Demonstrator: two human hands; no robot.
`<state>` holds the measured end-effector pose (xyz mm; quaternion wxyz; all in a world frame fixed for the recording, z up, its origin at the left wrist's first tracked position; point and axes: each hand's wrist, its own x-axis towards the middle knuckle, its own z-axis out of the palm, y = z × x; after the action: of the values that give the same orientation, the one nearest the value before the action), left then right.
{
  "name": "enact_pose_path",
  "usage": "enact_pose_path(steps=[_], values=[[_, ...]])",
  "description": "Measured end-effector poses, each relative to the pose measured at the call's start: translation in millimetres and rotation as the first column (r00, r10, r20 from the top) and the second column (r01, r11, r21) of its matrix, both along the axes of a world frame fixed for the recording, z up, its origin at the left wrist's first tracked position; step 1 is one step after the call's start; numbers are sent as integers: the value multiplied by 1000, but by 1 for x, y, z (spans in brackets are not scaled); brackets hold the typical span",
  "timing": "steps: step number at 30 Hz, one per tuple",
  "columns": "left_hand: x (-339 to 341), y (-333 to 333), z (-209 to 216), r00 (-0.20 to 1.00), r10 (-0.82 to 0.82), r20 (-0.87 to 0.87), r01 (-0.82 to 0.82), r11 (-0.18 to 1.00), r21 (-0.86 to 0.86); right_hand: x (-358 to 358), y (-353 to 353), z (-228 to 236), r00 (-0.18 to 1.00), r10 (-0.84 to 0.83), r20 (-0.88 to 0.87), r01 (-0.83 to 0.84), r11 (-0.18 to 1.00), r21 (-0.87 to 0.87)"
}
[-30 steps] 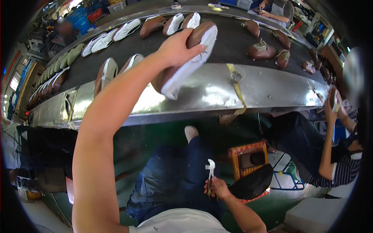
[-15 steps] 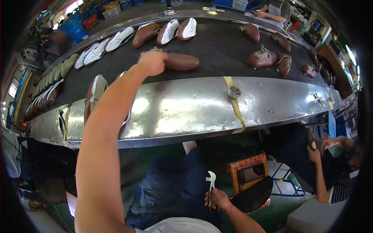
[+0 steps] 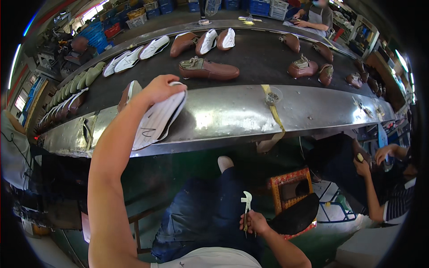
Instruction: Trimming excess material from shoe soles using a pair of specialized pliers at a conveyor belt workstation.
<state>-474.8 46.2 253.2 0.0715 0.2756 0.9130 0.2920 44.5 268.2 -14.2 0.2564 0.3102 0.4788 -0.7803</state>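
Note:
My left hand (image 3: 161,90) is closed on the top end of a white-lined shoe upper (image 3: 154,119), which stands tilted over the near edge of the metal ledge. Its pale inner side, with a dark pen mark, faces me. Down by my lap, my right hand (image 3: 254,221) grips lasting pincers (image 3: 246,202) by the handles, jaws upward. Beyond the left hand, a brown shoe (image 3: 216,70) with a greenish laced collar lies on the dark belt. Partly hidden behind my left forearm is another brown and pale shoe piece (image 3: 130,93).
A clear cup of small metal bits (image 3: 272,97) sits on the metal ledge (image 3: 223,107). White and brown shoe pieces line the belt's far side, with more shoes at right (image 3: 301,68). A stool (image 3: 292,185) stands right of my legs. Co-workers sit at right and across.
My left hand has let go of the brown shoe on the belt, come back toward me, and taken hold of the white-lined upper. My right hand still holds the pincers.

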Motion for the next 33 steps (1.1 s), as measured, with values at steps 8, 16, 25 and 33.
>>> enact_pose_path(steps=[8, 16, 25, 33], values=[[251, -73, 20, 755, -117, -645, 433, 828, 356, 16, -14, 14, 997, 57, -46, -46, 975, 215], [371, -78, -132, 845, -220, 487, -333, 496, 802, 28, -36, 105, 844, 292, -450, -106, 913, 393], [376, -96, -165, 862, -293, 413, -40, 774, 632, 11, -85, 174, 752, 570, -331, -345, 768, 540], [373, -105, -147, 934, -260, 247, 94, 843, 530, -30, -74, 179, 807, 515, -289, -482, 857, 182]])
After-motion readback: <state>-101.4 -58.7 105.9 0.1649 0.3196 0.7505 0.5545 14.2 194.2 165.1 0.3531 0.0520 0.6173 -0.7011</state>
